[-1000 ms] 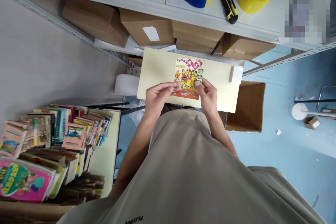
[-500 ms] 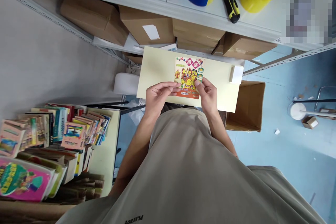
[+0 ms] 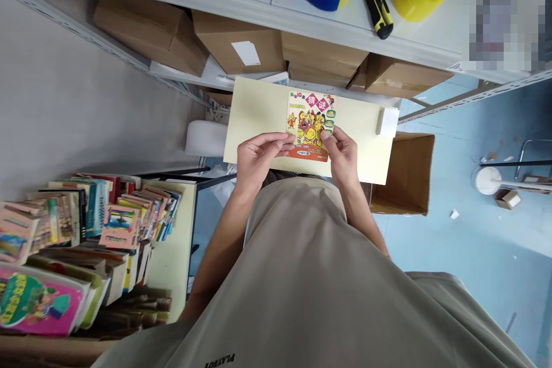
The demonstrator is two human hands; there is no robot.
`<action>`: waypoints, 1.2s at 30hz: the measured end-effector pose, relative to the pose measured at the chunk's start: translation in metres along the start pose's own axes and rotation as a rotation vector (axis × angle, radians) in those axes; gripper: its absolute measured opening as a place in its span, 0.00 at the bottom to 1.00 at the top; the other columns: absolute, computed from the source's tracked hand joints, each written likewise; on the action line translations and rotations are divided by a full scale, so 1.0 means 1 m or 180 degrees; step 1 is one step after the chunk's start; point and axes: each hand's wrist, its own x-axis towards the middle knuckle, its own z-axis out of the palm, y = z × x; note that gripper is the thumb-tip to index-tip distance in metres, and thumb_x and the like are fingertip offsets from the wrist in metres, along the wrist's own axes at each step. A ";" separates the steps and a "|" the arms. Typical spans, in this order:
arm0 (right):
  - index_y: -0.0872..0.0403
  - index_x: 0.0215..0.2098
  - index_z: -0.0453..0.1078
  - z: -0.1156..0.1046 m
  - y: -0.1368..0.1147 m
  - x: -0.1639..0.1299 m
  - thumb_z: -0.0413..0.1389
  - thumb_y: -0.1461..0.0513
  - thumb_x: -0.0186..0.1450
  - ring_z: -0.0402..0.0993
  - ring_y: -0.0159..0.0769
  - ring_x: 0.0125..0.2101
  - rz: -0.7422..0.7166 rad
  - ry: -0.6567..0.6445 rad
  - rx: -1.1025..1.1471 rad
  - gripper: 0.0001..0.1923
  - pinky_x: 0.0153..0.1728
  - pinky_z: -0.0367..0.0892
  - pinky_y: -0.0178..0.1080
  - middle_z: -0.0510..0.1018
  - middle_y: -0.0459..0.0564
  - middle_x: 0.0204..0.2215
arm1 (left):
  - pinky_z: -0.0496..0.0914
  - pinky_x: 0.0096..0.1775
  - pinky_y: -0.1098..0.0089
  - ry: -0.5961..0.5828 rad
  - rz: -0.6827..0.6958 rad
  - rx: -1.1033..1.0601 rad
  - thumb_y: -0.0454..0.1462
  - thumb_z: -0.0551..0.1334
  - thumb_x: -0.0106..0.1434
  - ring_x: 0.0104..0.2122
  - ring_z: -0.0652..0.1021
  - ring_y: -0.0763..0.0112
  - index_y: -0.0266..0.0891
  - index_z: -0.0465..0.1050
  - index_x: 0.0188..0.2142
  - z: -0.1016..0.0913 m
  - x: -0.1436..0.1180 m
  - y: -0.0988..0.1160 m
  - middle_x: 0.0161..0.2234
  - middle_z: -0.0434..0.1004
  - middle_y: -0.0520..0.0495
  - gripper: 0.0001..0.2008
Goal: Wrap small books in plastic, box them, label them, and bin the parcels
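- The pale surface [image 3: 263, 112] under the grip juts out unsupported; leaning on it could tip it.
- The booklet [image 3: 309, 125] lies flat on it, pinched at both near corners; it could slide askew.
- Left hand [image 3: 255, 156] and right hand [image 3: 344, 154] are closed only lightly on it.

Both bare forearms extend forward from the torso and converge toward the far middle of the scene, elbows held close to the body. The left hand [image 3: 257, 156] lies palm down, fingers [image 3: 276, 139] curled toward the right, thumb and forefinger pinched together at their tips. The right hand [image 3: 344, 156] mirrors it, its fingers [image 3: 331, 135] bent toward the left and likewise pinched. The two hands sit level with each other, near but not touching, wrists straight.
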 end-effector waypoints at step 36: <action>0.45 0.58 0.84 -0.009 -0.003 0.012 0.68 0.33 0.71 0.86 0.51 0.62 0.0014 0.0046 0.0128 0.32 0.64 0.85 0.56 0.92 0.50 0.54 | 0.89 0.47 0.57 -0.0117 -0.0037 0.0065 0.50 0.79 0.62 0.40 0.93 0.55 0.40 0.88 0.40 0.010 0.017 0.002 0.41 0.94 0.41 0.17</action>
